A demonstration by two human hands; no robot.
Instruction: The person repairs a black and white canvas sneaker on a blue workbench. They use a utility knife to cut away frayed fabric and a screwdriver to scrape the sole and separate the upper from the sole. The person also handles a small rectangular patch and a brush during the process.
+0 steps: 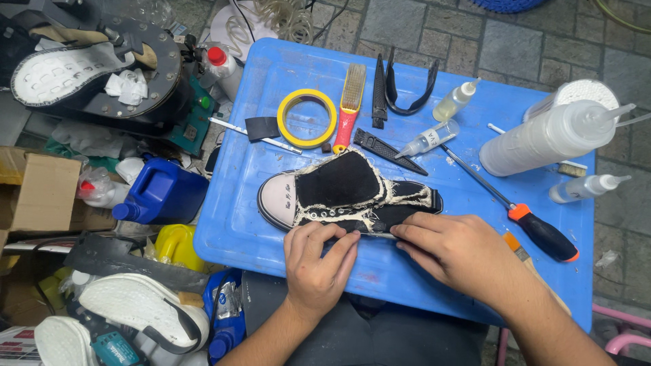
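Note:
A worn black canvas sneaker (346,193) with a white toe cap and frayed cream edges lies on its side on a blue plastic lid (271,74) that serves as a work surface. My left hand (319,261) rests palm down on the sneaker's near edge, fingers pressing it. My right hand (454,254) pinches the same edge just to the right, fingertips on the sole rim. Whether a thin tool lies under my fingers is not clear.
On the lid: a yellow tape roll (306,118), a red-handled brush (350,108), black sole strips (407,88), small glue bottles (427,141), a large white squeeze bottle (542,139), an orange-and-black screwdriver (536,227). Left: blue jug (163,193), cardboard box (41,193), white shoes (139,305).

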